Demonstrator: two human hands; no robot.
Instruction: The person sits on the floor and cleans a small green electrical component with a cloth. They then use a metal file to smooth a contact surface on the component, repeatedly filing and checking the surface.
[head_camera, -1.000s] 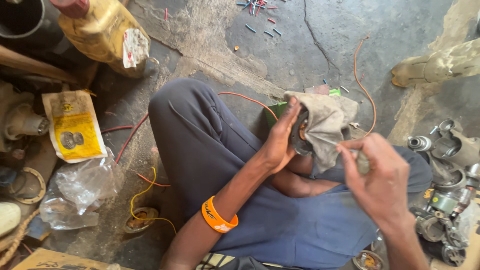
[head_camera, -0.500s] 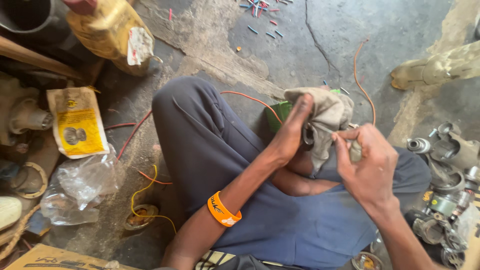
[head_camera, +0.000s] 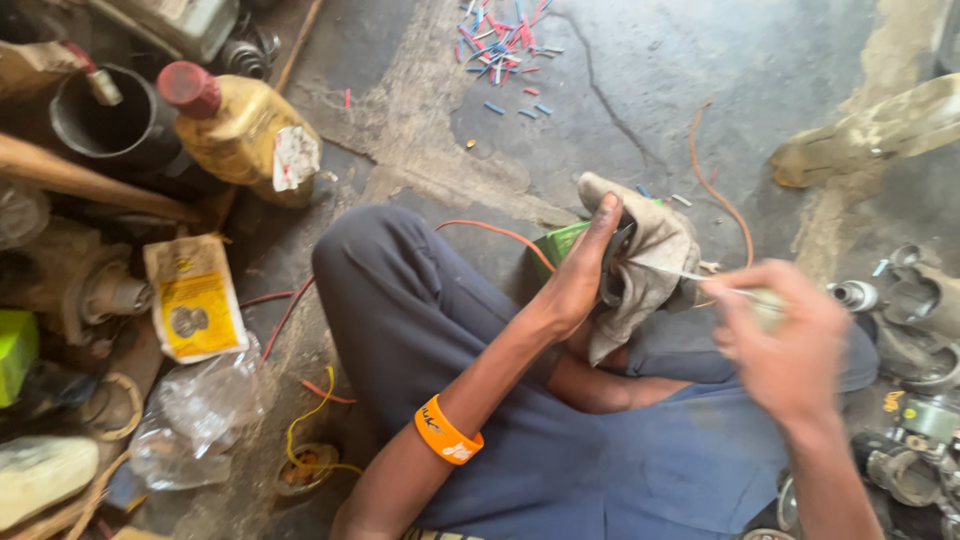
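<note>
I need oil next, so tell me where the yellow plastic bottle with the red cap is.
In the head view, the yellow plastic bottle with the red cap lies tilted on the floor at upper left, beside the dark round metal pot and above the yellow paper packet.

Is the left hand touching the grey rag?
Touching. The head view shows the left hand gripping the grey rag, thumb pressed along its upper edge, with no gap visible.

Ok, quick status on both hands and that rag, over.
Left hand grips a cloth-wrapped part over the lap. Right hand, blurred, holds a thin pale tool against the cloth. Orange wire runs behind; nothing between the hands.
</note>
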